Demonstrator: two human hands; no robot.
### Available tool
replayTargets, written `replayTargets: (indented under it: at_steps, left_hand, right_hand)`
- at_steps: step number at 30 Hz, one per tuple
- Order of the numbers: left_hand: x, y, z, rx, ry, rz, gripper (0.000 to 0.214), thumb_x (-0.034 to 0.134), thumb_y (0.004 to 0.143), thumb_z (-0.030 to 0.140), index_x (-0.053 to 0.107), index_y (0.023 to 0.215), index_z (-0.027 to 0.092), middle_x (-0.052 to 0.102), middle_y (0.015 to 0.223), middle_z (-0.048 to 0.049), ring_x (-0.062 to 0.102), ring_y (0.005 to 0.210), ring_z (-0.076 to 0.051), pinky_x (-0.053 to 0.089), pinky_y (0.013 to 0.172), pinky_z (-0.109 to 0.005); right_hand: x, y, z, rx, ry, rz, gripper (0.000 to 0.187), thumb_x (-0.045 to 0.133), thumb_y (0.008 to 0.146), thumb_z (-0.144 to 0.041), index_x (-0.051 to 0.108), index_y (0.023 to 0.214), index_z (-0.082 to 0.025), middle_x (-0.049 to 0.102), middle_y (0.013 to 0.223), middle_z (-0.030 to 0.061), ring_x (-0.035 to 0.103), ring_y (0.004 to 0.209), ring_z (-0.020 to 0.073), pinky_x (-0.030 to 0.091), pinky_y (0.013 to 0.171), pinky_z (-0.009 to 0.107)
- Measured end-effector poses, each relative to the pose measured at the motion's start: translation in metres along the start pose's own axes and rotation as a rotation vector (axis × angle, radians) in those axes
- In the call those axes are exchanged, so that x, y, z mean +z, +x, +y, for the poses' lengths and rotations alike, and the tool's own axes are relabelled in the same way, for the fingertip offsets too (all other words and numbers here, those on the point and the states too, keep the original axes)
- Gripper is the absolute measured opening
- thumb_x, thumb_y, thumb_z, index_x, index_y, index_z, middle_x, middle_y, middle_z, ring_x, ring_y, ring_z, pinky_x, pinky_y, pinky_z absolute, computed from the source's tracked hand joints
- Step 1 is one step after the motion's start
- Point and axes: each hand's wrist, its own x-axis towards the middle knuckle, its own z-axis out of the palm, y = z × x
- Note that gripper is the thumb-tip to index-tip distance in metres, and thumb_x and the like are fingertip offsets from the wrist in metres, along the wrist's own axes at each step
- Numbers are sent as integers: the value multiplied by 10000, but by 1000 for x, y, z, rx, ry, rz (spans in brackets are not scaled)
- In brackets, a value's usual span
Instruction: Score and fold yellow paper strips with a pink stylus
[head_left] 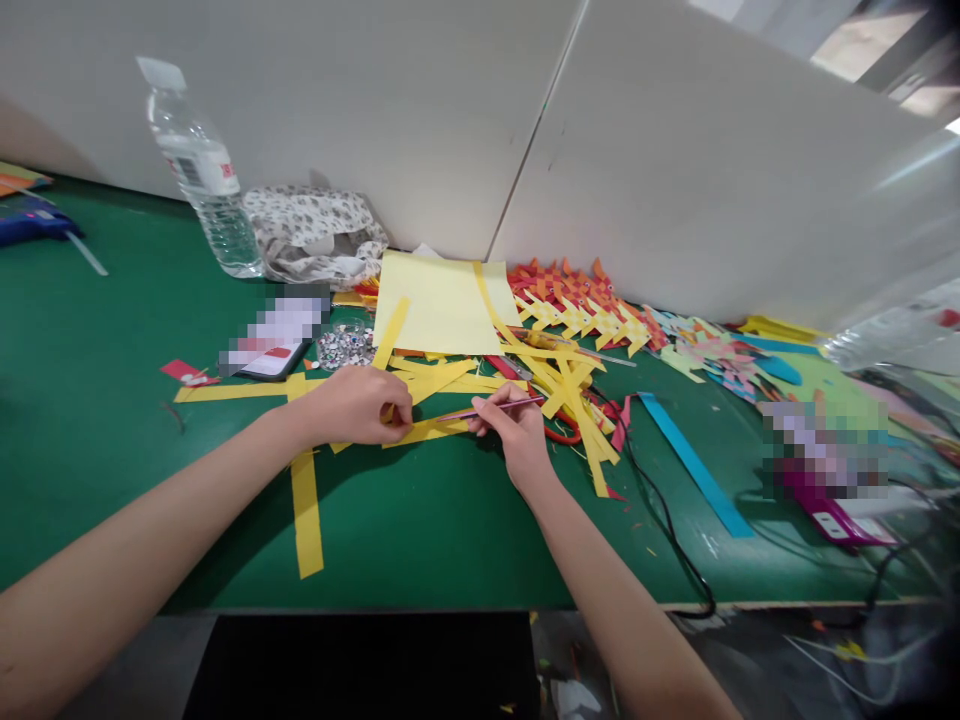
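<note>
My left hand (367,405) is closed, thumb and fingers pinched at the left end of a yellow paper strip (431,430) low over the green table. In my right hand (514,435) is a slim purple pen-like tool (517,403), its thin tip pointing left along that strip. I cannot tell exactly what kind of tool it is. More yellow paper strips (306,510) lie under my left wrist and behind both hands. Scissors with red handles (562,432) lie partly buried among strips just right of my right hand.
Behind stand a water bottle (202,180), a floral cloth bag (315,230) and a pale yellow sheet (442,305). A phone (277,335) lies beside a tray of googly eyes (345,345). Woven paper fish (570,290), a blue strip (694,465) and a black cable (660,500) are rightward.
</note>
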Motion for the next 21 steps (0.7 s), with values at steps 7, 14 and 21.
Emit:
replayTargets:
  at_steps: [7,14,21]
  left_hand:
    - [-1,-1,-2,15,20,9,123,559,740,271,672,712,229,681,779,31,605,704,-110,351,577,-212]
    - [-1,-1,4,-12,6,-22,138,549,731,275,653,804,221,665,812,25,583,700,-114,334,547,-214]
    - [1,2,6,-9,8,-38,154,521,749,251,667,790,223,654,799,17,578,705,-116,350,572,-218]
  right_hand:
    - [-6,2,3,14,51,78,235,694,720,-283,494,624,-206,610,484,-38,538,459,107,417,482,227]
    - [-3,-5,0,56,38,55,236,689,731,-292,502,623,-197,615,481,-35,525,441,94,417,483,215]
    - [2,-5,0,27,27,-24,237,696,732,-315,515,637,-195,631,516,-27,547,468,98,434,504,222]
